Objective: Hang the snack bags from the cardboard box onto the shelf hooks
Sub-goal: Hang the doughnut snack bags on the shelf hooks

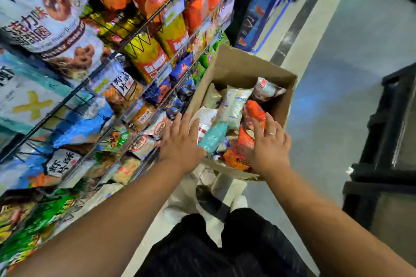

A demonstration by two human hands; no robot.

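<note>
A cardboard box stands on the floor beside the shelf, filled with several snack bags. Among them are an orange bag, a teal bag and a silvery white bag. My left hand hovers over the box's left edge with straight, spread fingers and holds nothing. My right hand reaches into the box's near right side, its fingers resting on the orange bag. The wire shelf on the left carries rows of hanging snack bags.
A dark display stand stands at the right. A blue display is beyond the box. The grey aisle floor opens to the right of the box. My legs and shoes are below, close to the box.
</note>
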